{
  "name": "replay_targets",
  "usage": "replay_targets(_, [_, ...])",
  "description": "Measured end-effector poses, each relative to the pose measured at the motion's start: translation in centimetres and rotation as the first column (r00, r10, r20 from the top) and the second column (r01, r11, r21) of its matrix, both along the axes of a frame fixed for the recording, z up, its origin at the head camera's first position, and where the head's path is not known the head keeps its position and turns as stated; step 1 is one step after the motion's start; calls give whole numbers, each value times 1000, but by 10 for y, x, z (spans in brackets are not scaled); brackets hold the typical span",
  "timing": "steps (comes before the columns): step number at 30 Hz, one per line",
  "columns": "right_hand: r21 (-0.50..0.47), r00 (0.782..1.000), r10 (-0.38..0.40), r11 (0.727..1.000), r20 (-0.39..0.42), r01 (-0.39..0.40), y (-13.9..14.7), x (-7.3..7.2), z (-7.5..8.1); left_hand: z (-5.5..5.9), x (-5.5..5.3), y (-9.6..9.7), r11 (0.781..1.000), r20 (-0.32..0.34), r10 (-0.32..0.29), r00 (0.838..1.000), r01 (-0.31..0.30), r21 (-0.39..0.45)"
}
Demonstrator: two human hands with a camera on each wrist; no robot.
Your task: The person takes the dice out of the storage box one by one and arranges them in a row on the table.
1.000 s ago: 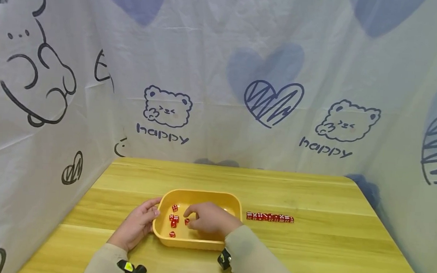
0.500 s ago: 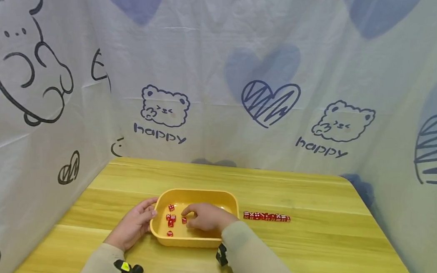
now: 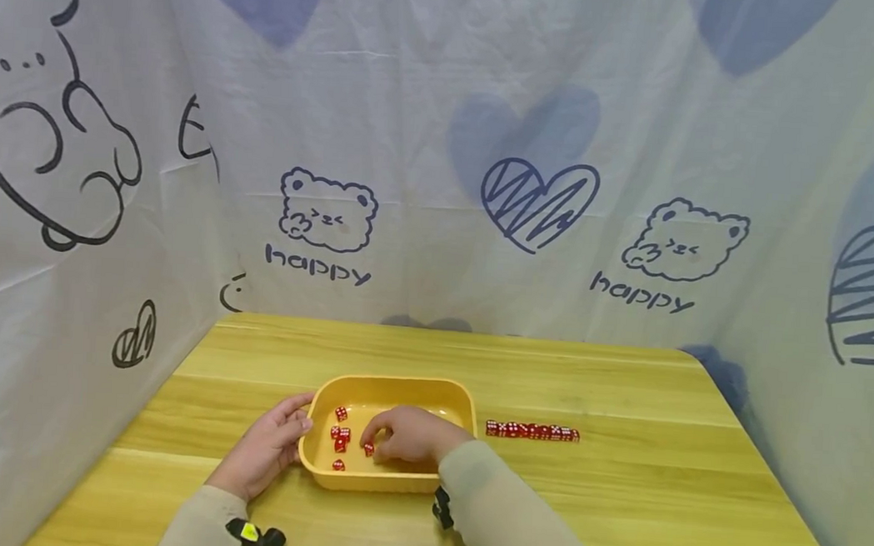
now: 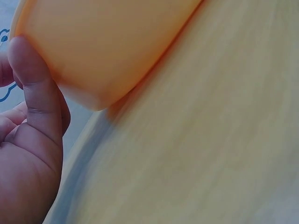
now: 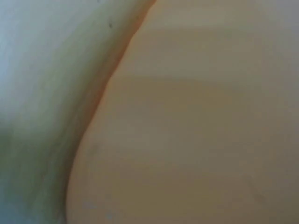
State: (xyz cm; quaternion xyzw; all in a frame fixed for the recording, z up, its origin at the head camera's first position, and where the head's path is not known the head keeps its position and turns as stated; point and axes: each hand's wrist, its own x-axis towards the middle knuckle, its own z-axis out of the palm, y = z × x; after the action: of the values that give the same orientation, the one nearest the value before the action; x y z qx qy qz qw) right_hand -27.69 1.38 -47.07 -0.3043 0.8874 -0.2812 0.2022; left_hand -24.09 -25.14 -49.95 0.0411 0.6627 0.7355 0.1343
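Note:
In the head view, a yellow plastic tub (image 3: 382,483) sits on the table with several red dice (image 3: 340,444) in its left part. My left hand (image 3: 264,446) holds the tub's left end, thumb at the rim and fingers along the outside; the left wrist view shows the thumb (image 4: 35,79) against the tub wall (image 4: 107,51). My right hand (image 3: 415,434) reaches over the right side into the tub. Its thumb and forefinger pinch one red die (image 3: 369,450) low in the tub. Only the tub's blurred outer wall (image 5: 177,126) fills the right wrist view.
A straight row of red dice (image 3: 532,432) lies on the wooden table (image 3: 618,501) just right of the tub. White printed cloth (image 3: 430,139) hangs behind the table and on both sides. Black camera mounts (image 3: 259,539) sit on the wrists.
The right forefinger has curled down, and the die at the fingertips has shifted slightly toward me. The left hand keeps its hold on the tub. The head view has drifted a little.

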Motion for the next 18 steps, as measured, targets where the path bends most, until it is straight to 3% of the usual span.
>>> replay_targets(18, [-26, 999, 32, 999, -37, -33, 1, -2, -3, -1, 0, 0, 1000, 17, 9, 1000, -9, 8])
